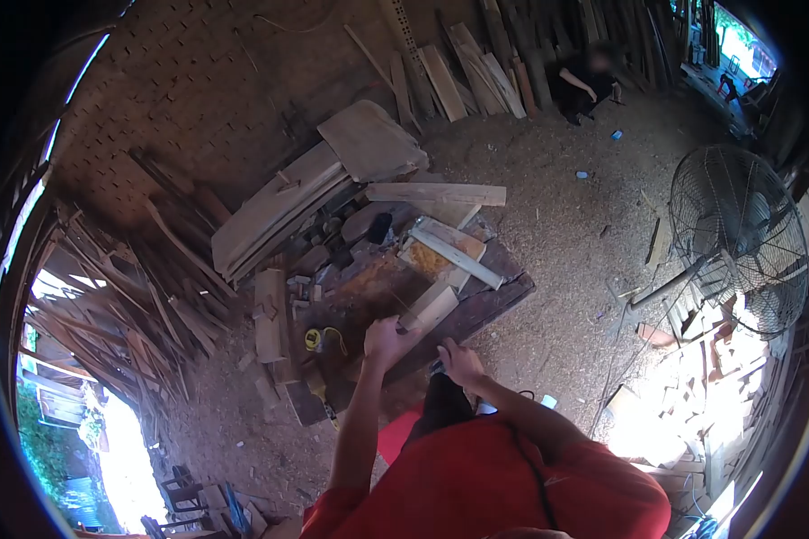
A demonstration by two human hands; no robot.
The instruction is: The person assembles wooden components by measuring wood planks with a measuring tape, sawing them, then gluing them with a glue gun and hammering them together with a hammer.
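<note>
My left hand (386, 341) grips the near end of a short pale wooden block (431, 307) that lies on a dark, stained workbench (490, 301). My right hand (458, 361) rests just beside it at the bench's near edge, fingers curled; whether it holds anything is hidden. Farther along the bench lies a flat board with a pale strip (454, 251) across it. A yellow tape measure (313, 340) sits on the bench to the left of my left hand.
Stacked planks (279, 211) and wood scraps crowd the left and back. A large standing fan (737, 238) is at the right. Another person (589, 85) sits by leaning boards at the back. Sawdust covers the floor.
</note>
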